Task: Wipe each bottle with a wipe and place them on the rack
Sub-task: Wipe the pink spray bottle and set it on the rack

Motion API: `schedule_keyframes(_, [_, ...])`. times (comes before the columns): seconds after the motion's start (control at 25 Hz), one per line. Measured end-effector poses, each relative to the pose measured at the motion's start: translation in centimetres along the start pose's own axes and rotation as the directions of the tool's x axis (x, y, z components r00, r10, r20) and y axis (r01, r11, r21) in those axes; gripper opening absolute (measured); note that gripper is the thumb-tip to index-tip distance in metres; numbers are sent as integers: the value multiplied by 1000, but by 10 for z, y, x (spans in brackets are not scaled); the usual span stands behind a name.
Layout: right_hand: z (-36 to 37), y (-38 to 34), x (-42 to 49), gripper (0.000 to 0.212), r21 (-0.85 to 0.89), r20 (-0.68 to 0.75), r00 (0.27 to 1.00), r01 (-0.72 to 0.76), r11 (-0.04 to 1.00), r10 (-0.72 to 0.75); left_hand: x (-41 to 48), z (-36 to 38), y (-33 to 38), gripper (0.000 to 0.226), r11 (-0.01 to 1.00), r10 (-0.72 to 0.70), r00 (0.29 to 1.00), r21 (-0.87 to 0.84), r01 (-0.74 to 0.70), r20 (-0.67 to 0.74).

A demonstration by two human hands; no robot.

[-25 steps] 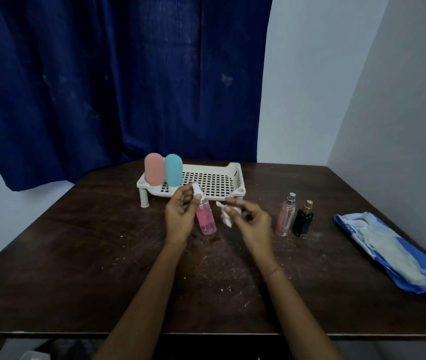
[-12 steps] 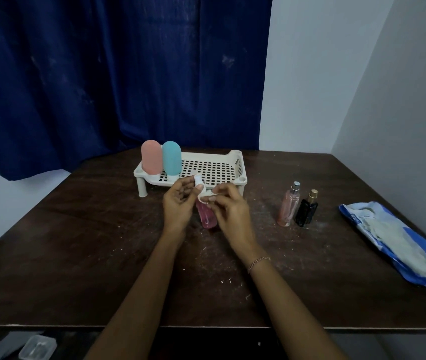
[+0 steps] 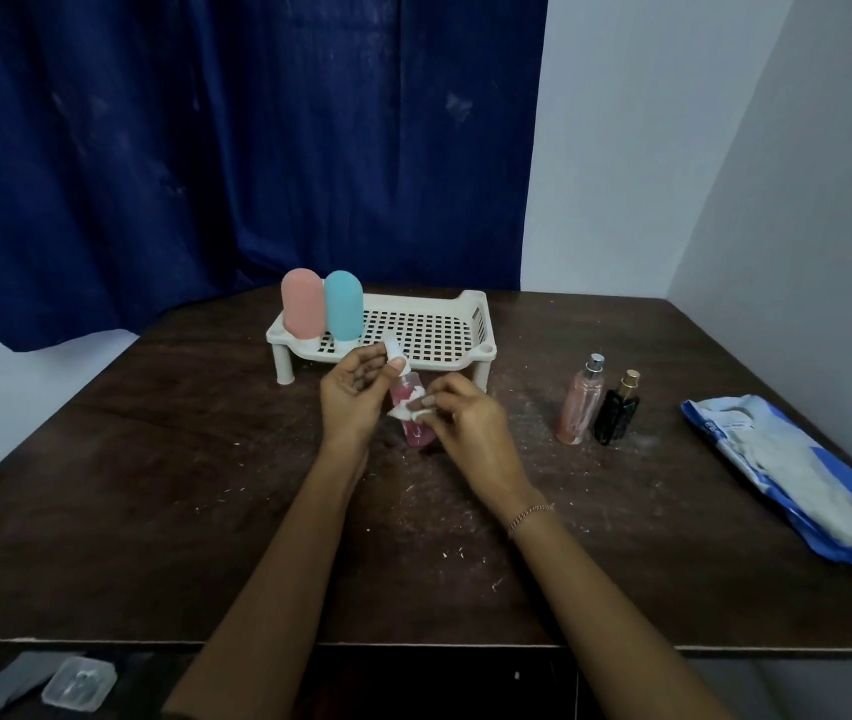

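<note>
Pinches, with left hand [image 3: 354, 400], the white cap of a slim, clear pink bottle [image 3: 412, 402], near-upright over the scuffed dark bench [image 3: 154, 485]. Presses, with right hand [image 3: 470, 428], a crumpled white wipe [image 3: 403, 412] against its side. Just behind: perforated cream plastic rack [image 3: 429, 330] bearing rounded matte salmon bottle [image 3: 302, 302] and teal bottle [image 3: 343, 305].

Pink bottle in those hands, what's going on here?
A person is cleaning bottles. The left hand holds the pink spray bottle near its cap while the right hand presses a white wipe against its side. A pink tube and a teal tube already stand on the white rack. A rose bottle and a black bottle wait on the table.
</note>
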State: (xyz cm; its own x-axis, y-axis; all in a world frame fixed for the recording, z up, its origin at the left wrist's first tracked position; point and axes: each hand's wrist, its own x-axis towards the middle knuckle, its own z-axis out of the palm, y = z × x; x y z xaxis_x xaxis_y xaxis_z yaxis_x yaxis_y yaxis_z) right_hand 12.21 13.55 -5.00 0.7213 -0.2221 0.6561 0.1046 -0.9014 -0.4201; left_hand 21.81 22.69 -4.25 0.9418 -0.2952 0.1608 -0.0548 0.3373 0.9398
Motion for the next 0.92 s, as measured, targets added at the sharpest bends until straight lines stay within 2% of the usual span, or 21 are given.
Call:
schedule_keyframes(0.16, [-1,-8,24,17,-16,-48,999,8,1000,-9,0,0,0,27,1000,16,1000,22,-16,18])
schedule_keyframes(0.36, [2,6,4,17,37,87,996,31,999,-34,3,-2,-1,28,999,-33,999,-14,33,-17])
schedule_keyframes(0.48, [3,9,-8,16,2,151,988,16,1000,-16,5,2,-1,33,999,-39,999,0,39,-10])
schedule_keyframes(0.72, [2,-7,15,13,-21,34,999,40,999,-39,4,-3,0,30,999,-43,999,-3,42,-32])
schedule_keyframes(0.92, [-2,10,-6,16,-31,256,964,79,996,-69,9,-4,-4,34,997,-81,995,-2,81,-59])
